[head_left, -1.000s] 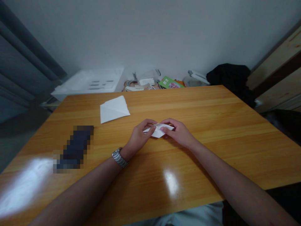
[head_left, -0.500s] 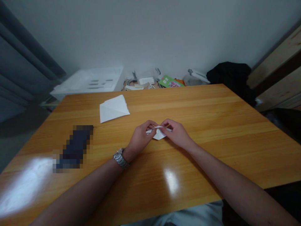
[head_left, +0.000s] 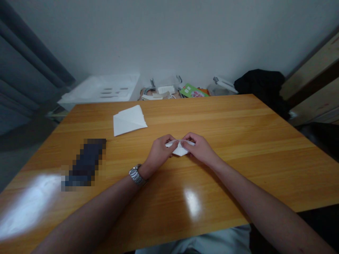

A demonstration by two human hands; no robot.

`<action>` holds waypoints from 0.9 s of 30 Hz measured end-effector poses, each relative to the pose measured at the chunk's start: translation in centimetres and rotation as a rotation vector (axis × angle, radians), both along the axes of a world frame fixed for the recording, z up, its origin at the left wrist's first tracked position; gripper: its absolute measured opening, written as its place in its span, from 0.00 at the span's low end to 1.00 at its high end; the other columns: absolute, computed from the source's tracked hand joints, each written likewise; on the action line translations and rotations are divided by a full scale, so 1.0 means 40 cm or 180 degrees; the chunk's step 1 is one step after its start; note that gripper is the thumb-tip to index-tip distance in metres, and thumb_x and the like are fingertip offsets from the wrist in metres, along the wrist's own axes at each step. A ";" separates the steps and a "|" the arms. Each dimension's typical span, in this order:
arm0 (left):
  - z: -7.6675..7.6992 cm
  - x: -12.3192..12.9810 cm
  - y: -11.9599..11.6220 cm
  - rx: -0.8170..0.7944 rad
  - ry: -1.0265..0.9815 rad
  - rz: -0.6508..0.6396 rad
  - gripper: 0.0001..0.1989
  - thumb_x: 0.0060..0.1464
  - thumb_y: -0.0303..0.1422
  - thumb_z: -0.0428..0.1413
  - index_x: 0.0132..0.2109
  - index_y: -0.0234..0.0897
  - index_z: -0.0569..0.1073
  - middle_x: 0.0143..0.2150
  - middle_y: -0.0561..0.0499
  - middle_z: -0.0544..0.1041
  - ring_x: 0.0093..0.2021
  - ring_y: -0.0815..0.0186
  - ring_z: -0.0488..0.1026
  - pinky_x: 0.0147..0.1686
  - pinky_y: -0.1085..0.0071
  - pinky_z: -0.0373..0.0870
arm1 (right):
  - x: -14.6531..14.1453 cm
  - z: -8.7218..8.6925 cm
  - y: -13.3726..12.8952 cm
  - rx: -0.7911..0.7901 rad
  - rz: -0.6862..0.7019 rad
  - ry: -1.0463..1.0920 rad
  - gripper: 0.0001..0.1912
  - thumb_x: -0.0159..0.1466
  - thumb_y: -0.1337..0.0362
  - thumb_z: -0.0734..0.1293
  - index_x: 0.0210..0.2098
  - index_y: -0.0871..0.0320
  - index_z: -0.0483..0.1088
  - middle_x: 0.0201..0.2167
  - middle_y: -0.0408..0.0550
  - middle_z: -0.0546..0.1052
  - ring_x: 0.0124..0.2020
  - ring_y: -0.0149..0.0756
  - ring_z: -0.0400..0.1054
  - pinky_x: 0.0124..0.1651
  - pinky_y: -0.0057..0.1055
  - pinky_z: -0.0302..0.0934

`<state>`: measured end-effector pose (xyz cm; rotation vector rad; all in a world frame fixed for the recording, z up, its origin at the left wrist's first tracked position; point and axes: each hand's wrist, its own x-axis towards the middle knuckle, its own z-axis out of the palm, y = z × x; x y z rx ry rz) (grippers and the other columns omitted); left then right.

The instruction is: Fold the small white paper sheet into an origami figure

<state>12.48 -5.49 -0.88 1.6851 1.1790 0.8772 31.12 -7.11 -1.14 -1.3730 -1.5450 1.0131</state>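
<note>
A small piece of folded white paper (head_left: 180, 151) is held between my two hands above the middle of the table. My left hand (head_left: 159, 151), with a metal watch (head_left: 137, 174) on its wrist, pinches the paper's left side, thumb on top. On the other side, my right hand (head_left: 200, 148) grips the paper's right part with its thumb near the centre. The two thumbs lie close together, and the paper's lower point shows below them. Most of the other fingers are hidden behind the paper.
A stack of white paper sheets (head_left: 129, 121) lies at the back left of the wooden table (head_left: 238, 130). A dark, pixelated object (head_left: 87, 160) lies at the left. Beyond the far edge are a white tray-like container (head_left: 106, 90), a green booklet (head_left: 193, 90) and a black bag-like heap (head_left: 261, 84).
The paper's faces have tilted and spread, with more of its left and right flaps showing. My thumbs have shifted on top of it; both hands stay in nearly the same place.
</note>
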 end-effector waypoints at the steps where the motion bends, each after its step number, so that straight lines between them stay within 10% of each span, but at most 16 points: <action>1: 0.000 0.001 -0.001 0.0001 0.0015 0.0009 0.13 0.59 0.41 0.57 0.34 0.36 0.74 0.27 0.53 0.77 0.22 0.68 0.72 0.20 0.75 0.67 | 0.000 0.000 0.000 -0.0015 -0.0006 -0.0018 0.07 0.60 0.59 0.68 0.32 0.56 0.70 0.26 0.42 0.74 0.26 0.34 0.66 0.29 0.29 0.59; 27: 0.002 0.007 -0.005 0.0553 0.0460 0.0053 0.10 0.61 0.38 0.56 0.37 0.37 0.78 0.33 0.53 0.80 0.32 0.66 0.76 0.31 0.73 0.66 | -0.004 0.022 -0.010 0.0381 -0.0151 -0.0748 0.03 0.61 0.64 0.67 0.31 0.56 0.71 0.28 0.42 0.76 0.30 0.34 0.69 0.33 0.29 0.57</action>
